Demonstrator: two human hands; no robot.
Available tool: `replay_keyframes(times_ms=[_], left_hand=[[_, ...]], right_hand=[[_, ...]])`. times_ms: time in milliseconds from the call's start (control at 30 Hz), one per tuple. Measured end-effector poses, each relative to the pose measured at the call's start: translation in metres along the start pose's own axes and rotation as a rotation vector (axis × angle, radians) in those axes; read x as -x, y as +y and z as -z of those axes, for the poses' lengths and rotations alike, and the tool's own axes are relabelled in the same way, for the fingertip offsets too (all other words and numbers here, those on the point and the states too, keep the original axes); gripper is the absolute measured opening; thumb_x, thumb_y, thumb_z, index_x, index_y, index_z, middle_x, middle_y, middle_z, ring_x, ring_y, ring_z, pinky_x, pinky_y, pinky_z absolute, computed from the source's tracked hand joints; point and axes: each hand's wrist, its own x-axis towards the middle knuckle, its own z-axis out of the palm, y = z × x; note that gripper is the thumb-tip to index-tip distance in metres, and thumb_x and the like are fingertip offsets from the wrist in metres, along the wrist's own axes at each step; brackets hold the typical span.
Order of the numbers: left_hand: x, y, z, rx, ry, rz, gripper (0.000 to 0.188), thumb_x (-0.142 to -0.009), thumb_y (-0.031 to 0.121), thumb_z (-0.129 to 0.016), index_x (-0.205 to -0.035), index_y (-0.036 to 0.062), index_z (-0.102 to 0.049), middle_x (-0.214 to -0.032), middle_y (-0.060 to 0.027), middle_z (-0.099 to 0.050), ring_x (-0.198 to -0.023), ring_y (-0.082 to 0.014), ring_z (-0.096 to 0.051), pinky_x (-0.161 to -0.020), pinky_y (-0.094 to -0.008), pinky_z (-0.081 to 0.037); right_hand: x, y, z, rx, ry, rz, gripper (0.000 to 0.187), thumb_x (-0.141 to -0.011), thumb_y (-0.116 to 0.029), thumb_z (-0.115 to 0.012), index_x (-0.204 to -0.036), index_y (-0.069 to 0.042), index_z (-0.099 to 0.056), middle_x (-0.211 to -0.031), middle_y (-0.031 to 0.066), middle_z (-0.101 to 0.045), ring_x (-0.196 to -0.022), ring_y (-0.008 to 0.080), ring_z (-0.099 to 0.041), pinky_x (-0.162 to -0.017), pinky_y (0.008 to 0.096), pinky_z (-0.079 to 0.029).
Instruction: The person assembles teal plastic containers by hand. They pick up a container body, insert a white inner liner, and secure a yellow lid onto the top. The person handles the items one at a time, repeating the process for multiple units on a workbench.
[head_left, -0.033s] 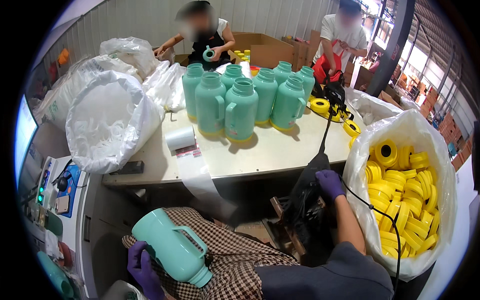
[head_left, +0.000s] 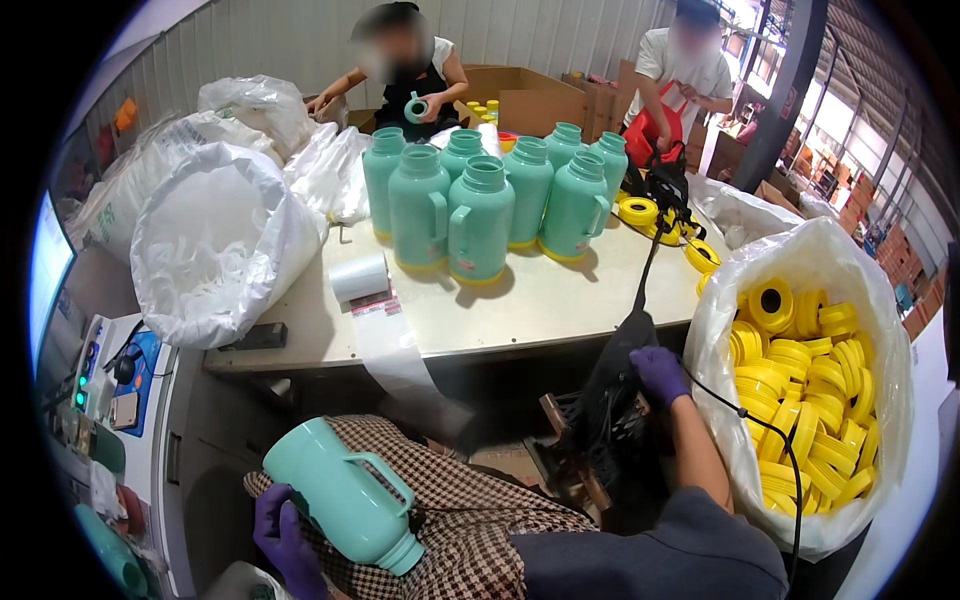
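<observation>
A mint-green vacuum flask body [head_left: 340, 490] with a side handle lies tilted across my lap on checked cloth, its threaded neck pointing down to the right. My left hand [head_left: 285, 540], in a purple glove, has curled fingers against the flask's lower left side; part of the grip is hidden. On the right, my purple-gloved right hand [head_left: 660, 373] is closed on a dark black fabric piece [head_left: 610, 385] that hangs at the table's edge, narrowing to a strap above. Several similar flask bodies [head_left: 478, 225] stand upright on the table, mouths uncovered, with yellow bases.
A white bag of yellow rings [head_left: 900, 400] stands at right; more yellow rings [head_left: 638, 211] lie on the table. Left are an open white sack [head_left: 150, 250], a label roll [head_left: 358, 277] and a side bench with a phone [head_left: 125, 410]. Two people work beyond the table.
</observation>
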Motion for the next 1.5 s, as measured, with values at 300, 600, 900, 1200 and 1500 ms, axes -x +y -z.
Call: replay_keyframes(times_ms=[300,600,900,1200,1500], left_hand=[[-0.029,0.0,0.013,0.019,0.039,-0.061,0.021,-0.1,0.006,-0.049,-0.111,-0.0041,-0.064,-0.101,-0.0066,-0.064,-0.097,-0.0147,-0.059,-0.091,-0.0298,-0.046],[-0.03,0.012,-0.011,-0.083,0.0,-0.077,0.02,-0.093,0.001,-0.049,-0.104,-0.0051,-0.065,-0.1,-0.0062,-0.063,-0.097,-0.0147,-0.058,-0.09,-0.0296,-0.045],[-0.036,0.008,0.003,-0.152,-0.025,-0.154,0.018,-0.094,0.004,-0.05,-0.103,-0.0048,-0.063,-0.098,-0.0071,-0.062,-0.095,-0.0149,-0.058,-0.089,-0.0293,-0.045],[-0.03,0.028,-0.013,-0.339,-0.128,-0.301,0.024,-0.092,0.006,-0.062,-0.113,-0.0041,-0.066,-0.114,-0.0127,-0.065,-0.105,-0.0231,-0.062,-0.095,-0.0341,-0.048],[-0.012,0.016,-0.002,-0.361,0.126,-0.25,0.022,-0.087,0.011,-0.069,-0.107,0.0014,-0.072,-0.113,-0.0141,-0.069,-0.108,-0.0299,-0.064,-0.099,-0.04,-0.048]], right_hand=[[0.079,0.009,0.005,0.309,-0.449,-0.093,0.038,-0.083,-0.043,-0.061,-0.079,-0.008,-0.073,-0.087,0.0207,-0.07,-0.08,0.0389,-0.068,-0.071,0.0475,-0.052],[0.108,0.066,-0.066,0.488,-0.515,-0.119,0.038,-0.084,-0.043,-0.058,-0.088,-0.011,-0.077,-0.093,0.0188,-0.073,-0.09,0.0392,-0.07,-0.08,0.0492,-0.055],[0.038,-0.107,-0.095,-0.095,-0.153,0.273,0.044,-0.093,-0.047,-0.058,-0.112,-0.009,-0.069,-0.106,0.0193,-0.07,-0.1,0.0397,-0.067,-0.084,0.0481,-0.054],[0.066,-0.358,-0.112,-0.299,-0.645,1.372,0.039,-0.089,-0.042,-0.061,-0.103,-0.006,-0.067,-0.094,0.0192,-0.068,-0.086,0.0375,-0.067,-0.076,0.0475,-0.054],[0.036,-0.358,-0.082,0.071,-1.141,1.408,0.031,-0.098,-0.034,-0.061,-0.117,-0.01,-0.068,-0.101,0.0141,-0.07,-0.095,0.0337,-0.068,-0.081,0.0428,-0.055]])
